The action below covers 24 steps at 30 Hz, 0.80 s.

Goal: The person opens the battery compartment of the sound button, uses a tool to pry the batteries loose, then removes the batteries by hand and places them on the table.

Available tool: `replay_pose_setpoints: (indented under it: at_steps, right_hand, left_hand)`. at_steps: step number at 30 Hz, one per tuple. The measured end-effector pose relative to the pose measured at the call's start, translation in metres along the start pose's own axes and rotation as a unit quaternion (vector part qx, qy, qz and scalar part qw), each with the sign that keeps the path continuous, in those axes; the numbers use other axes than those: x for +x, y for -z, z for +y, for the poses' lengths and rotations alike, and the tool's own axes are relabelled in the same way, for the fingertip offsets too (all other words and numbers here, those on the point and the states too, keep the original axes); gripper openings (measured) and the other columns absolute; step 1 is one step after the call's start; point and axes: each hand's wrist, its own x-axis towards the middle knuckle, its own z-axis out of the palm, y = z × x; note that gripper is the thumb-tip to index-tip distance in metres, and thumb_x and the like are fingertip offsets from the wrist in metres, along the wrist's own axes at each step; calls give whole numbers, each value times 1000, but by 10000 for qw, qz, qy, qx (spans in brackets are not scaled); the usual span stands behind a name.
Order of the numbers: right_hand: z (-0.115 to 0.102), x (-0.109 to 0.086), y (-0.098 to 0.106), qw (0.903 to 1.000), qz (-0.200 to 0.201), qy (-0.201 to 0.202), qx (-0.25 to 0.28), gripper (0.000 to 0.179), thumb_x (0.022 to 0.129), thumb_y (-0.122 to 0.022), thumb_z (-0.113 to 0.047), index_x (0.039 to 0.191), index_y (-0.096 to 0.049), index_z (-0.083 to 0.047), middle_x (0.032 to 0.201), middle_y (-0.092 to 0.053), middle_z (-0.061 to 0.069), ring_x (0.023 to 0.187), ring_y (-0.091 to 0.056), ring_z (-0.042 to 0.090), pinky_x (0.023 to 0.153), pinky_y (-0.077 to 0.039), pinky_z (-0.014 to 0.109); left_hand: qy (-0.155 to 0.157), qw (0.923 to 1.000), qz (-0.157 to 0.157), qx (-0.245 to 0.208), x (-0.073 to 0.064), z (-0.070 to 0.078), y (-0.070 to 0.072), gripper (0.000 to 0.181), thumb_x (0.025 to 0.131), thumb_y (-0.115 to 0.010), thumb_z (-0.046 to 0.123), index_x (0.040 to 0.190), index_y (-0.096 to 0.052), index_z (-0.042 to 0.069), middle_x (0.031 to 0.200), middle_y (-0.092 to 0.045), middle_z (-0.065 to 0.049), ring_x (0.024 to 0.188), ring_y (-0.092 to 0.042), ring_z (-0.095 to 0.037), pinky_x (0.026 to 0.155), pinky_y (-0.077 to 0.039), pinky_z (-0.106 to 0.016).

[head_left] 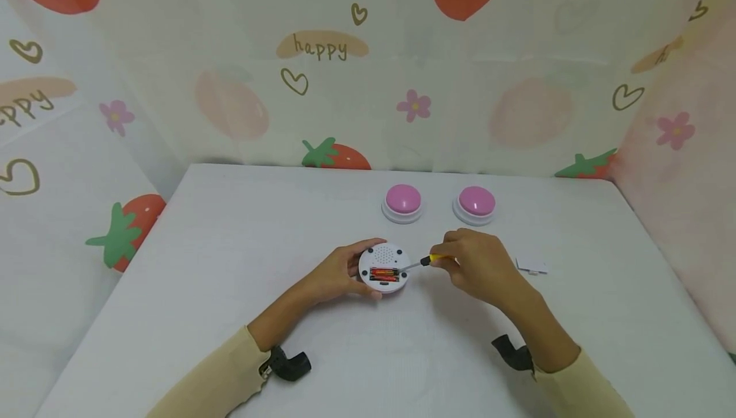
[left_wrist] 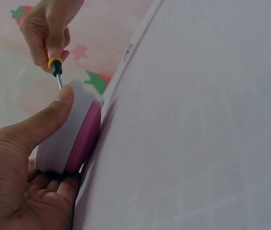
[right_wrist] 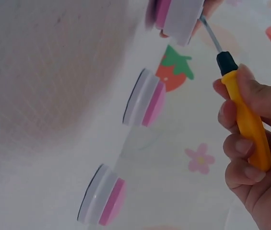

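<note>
My left hand [head_left: 339, 274] grips a round white push-button device [head_left: 384, 254] by its rim, thumb on the near side. The device is upside down, its pink dome [left_wrist: 85, 136] facing the table in the left wrist view. Two red-and-black batteries [head_left: 384, 274] lie in its open battery compartment. My right hand [head_left: 474, 263] holds a screwdriver [right_wrist: 248, 122] with a yellow handle and black collar, fingers curled round the handle. The metal shaft [right_wrist: 211, 34] slants down to the device, its tip at the right end of the batteries.
Two more white devices with pink domes, a left one [head_left: 403, 202] and a right one [head_left: 475, 204], stand upright behind my hands. A small white battery cover [head_left: 532, 266] lies right of my right hand. The white table [head_left: 259, 213] meets a printed cloth backdrop [head_left: 368, 111].
</note>
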Motion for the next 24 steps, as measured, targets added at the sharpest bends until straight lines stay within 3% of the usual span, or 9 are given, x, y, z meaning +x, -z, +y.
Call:
replay_pose_setpoints:
  at_steps: [14,24]
  right_hand:
    - [1,-1,2,9998,-172,-108,-70,14,83,-84,-14,97,-83,-14,75,-68,-7,60,-50,6,52,-41,22]
    - [4,-3,17,9994,-262,-208,1,19,84,-85,-19,102,-83,-16,83,-72,-7,71,-61,12,61,-48,25]
  left_hand:
    - [123,9999,44,18,0,2,0,96,69,-93,3,152,-47,20,151,-49,-3,137,-49,-21,108,-45,-28]
    - [48,10000,0,-47,0,0,0,98,69,-93,2,152,-46,22,152,-48,0,138,-48,-18,108,-44,-26]
